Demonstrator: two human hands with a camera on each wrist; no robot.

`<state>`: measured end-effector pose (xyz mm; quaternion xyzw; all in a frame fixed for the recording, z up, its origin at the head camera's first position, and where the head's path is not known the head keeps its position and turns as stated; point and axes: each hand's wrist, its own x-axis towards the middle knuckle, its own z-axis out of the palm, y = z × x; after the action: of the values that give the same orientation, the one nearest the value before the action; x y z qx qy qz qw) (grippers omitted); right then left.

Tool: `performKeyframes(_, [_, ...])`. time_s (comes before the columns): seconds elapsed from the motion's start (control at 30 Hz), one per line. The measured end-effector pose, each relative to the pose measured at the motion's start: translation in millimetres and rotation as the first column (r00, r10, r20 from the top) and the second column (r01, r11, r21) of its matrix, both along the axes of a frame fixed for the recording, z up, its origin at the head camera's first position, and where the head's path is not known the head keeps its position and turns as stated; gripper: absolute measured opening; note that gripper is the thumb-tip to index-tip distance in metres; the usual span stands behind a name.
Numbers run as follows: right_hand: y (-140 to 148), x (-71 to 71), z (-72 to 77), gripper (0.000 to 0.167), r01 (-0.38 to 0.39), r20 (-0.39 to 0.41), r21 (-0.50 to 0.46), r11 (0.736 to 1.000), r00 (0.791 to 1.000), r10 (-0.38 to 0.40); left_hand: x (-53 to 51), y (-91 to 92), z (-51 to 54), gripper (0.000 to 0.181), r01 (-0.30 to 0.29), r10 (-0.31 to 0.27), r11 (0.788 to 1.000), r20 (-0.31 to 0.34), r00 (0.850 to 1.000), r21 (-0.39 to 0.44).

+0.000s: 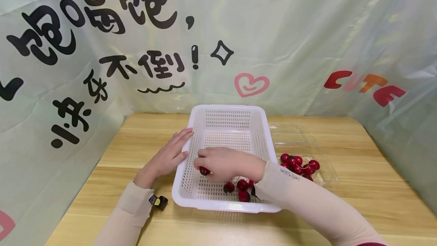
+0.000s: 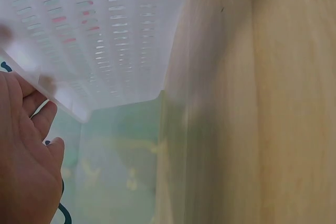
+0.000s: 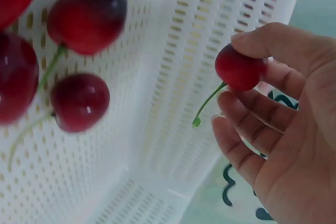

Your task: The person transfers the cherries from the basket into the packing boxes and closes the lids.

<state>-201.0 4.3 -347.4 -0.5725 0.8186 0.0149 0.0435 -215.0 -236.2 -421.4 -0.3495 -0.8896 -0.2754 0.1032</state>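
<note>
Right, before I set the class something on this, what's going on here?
A person is handling cherries. The right hand pinches one cherry, its green stem hanging down, within a white basket. The left hand touches the basket's left rim. A few other cherries lie in the basket, and more sit in a clear box on the table, to the basket's right.

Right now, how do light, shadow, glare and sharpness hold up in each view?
Head: evenly lit, basket fairly crisp, faint shadow on the table before it; left wrist: dim and soft, dark shadow across the table; right wrist: held cherry clear, small highlights on a loose cherry.
</note>
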Motion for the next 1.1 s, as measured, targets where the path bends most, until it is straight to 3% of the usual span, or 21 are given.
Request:
performKeyframes(0.37, [18.3,-0.5,26.1,0.028,0.045,-0.105,-0.171,0.984,0.992,-0.064,-0.7,1.0,-0.6,0.057,0.003,-0.003,1.0,-0.001,1.0,0.002])
performKeyframes(0.57, [32.4,1.5,40.8,0.025,0.07,-0.118,-0.285,0.956,0.987,-0.107,-0.1,2.2,0.5,0.057,0.0,-0.001,1.0,0.001,1.0,0.006])
performKeyframes(1.1, [85.8,4.6,59.1,0.027,0.162,-0.108,-0.446,0.88,0.967,-0.232,-1.7,2.5,-2.9,0.057,0.01,-0.01,1.0,-0.009,1.0,0.023])
